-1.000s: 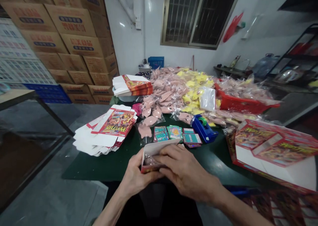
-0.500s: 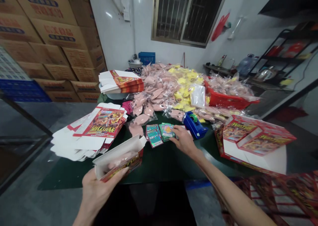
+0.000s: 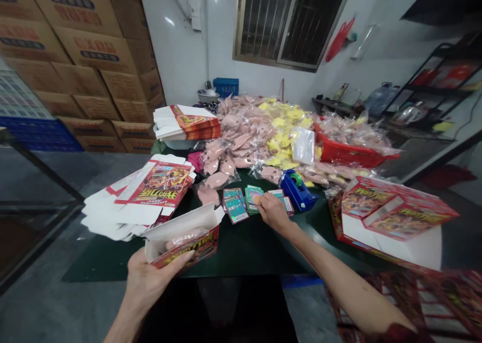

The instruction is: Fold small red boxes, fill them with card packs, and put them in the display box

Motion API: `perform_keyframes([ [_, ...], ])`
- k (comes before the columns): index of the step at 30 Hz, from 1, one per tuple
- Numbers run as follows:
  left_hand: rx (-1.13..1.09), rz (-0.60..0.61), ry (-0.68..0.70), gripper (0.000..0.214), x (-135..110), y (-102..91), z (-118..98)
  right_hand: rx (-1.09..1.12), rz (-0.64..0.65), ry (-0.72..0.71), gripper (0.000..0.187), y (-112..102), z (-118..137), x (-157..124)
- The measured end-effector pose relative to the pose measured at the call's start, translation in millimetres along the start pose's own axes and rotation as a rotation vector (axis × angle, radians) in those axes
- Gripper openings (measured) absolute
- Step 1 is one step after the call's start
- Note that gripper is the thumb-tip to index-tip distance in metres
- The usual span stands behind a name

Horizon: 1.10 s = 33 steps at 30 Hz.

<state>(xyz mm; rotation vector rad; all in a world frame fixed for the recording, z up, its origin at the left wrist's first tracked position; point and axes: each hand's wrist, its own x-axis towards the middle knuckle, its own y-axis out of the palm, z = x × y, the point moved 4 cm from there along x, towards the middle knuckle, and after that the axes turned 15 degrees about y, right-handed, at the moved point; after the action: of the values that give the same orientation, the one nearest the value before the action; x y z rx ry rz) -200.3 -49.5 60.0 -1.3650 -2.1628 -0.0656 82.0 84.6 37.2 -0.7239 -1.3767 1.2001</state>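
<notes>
1. Well, in the head view, the left hand (image 3: 154, 277) cups a printed cardboard box (image 3: 184, 242) from below, holding it open-side up just over the counter's near edge, with a pink packet (image 3: 184, 240) inside.
2. The right hand (image 3: 274, 212) sits on small cards (image 3: 263, 198) on the counter (image 3: 241, 252), near a blue tape dispenser (image 3: 297, 191); whether it grips them is unclear.
3. Flat box blanks (image 3: 139, 197) lie to the left, with bagged pink and yellow items (image 3: 259, 127) heaped behind.

Left hand (image 3: 152, 277) low, palm up, cupped; right hand (image 3: 274, 212) forward, fingers down (arm nearly straight).
</notes>
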Motion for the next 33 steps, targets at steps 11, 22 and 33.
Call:
perform_keyframes([
  [11,0.007,0.057,0.042,0.03,5,0.7,-2,-0.066,-0.101,-0.36,0.027,-43,31,1],
  [22,-0.044,0.065,0.002,0.029,4,0.6,0,-0.119,-0.075,-0.618,0.019,-9,63,0],
  [33,-0.001,-0.032,0.114,0.023,2,-3.0,1,0.011,-0.279,-0.377,0.025,-5,60,9],
])
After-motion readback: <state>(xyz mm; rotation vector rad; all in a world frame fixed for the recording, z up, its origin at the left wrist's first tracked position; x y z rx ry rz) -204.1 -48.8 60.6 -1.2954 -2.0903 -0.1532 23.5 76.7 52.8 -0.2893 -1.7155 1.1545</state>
